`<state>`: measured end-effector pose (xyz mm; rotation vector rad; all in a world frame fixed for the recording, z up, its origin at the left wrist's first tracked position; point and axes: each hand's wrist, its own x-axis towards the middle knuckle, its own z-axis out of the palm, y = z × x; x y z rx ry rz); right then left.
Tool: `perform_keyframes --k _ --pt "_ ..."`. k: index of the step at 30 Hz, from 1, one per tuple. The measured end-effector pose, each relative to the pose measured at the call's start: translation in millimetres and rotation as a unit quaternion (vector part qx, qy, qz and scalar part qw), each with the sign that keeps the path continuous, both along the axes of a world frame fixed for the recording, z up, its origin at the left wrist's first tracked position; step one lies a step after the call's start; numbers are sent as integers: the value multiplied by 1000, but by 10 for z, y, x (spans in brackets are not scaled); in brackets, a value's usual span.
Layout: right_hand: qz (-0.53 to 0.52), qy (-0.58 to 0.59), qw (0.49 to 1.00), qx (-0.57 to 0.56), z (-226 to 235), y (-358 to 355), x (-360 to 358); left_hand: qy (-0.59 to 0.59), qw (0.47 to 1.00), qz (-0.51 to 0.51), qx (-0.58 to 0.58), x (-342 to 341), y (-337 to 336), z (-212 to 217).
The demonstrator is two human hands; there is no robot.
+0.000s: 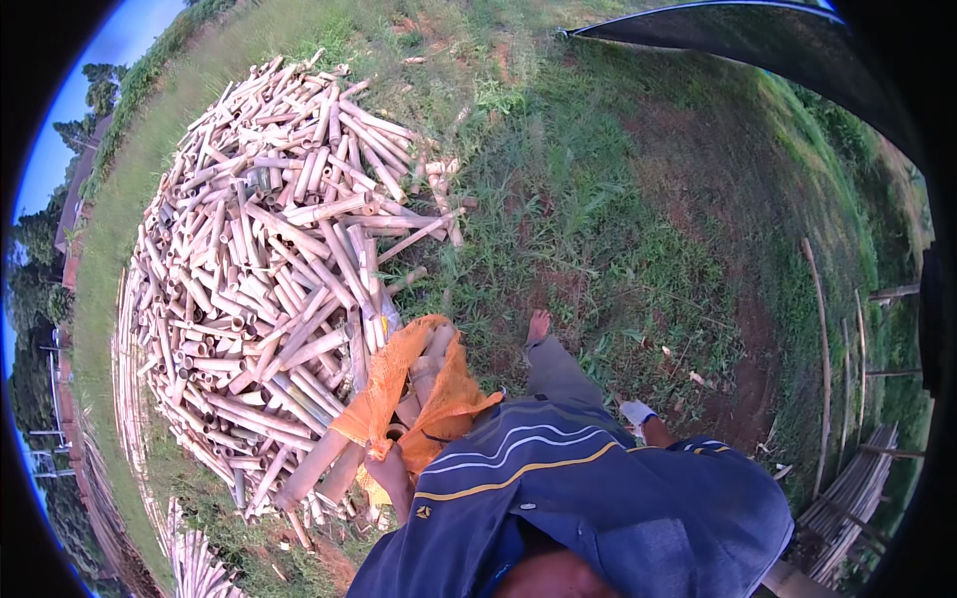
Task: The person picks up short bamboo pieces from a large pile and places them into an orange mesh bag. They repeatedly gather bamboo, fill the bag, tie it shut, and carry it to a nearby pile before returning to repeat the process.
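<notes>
Orange crumpled sack (382, 387) of bamboo (424, 375)

I could read no words or numbers anywhere. A small yellow emblem (424, 511) stood on the front of my dark blue shirt (588, 488), just beside the left end of its yellow stripe (518, 485); nearer the collar was a tiny pale mark (528, 506), too small for me to make out.
</notes>
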<state>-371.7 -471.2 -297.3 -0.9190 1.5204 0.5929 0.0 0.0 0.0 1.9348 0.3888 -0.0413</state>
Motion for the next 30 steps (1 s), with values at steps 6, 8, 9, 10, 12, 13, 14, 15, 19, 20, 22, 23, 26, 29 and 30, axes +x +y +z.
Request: perform_keyframes --k 6,8,9,10,12,13,14,15,19,20,22,23,26,29,30 --pt "-27 -58 998 -26 -589 -1468 1569 7 999 -41 -5 1548 -1627 -176" --pt "-20 -9 999 -36 -579 -1941 2273 -19 999 13 -33 1885 -1961 -145" --pt "-2 -45 999 -31 -594 -2270 2611 -28 997 40 -56 2055 -2128 -151" --pt "15 -75 997 -32 -651 -2694 2819 -6 999 3 -51 2280 -2269 -155" --pt "68 -86 988 -113 -313 -3117 3842 7 1000 10 -11 2603 -2655 87" --pt "83 -100 980 -150 -253 -3408 4256 15 1000 10 -5 2843 -2928 200" --pt "69 -151 975 -148 -213 -3696 4633 4 997 48 -67 3047 -3249 294" --pt "48 -206 959 -188 -355 -4009 4852 3 998 10 -60 3325 -3444 234" --pt "52 -276 947 -155 -124 -4507 6316 -20 994 -106 -25 4305 -4153 -165" --pt "60 -271 950 -143 -103 -4653 6569 -21 996 -77 -43 4527 -4445 -273" --pt "97 -248 953 -146 -94 -4889 6960 -36 995 -84 -39 5112 -4814 -557" --pt "91 -235 956 -150 -235 -5068 7004 -39 994 -93 -37 5416 -4971 -643" --pt "7 -116 985 -127 -816 -5629 6901 -53 995 -71 -46 6405 -5478 -919" --pt "-52 -16 995 -81 -815 -5686 6745 -16 998 -48 -47 6929 -5952 -933" --pt "-67 24 995 -63 -826 -5840 6756 -17 997 -59 -39 7112 -6107 -944"
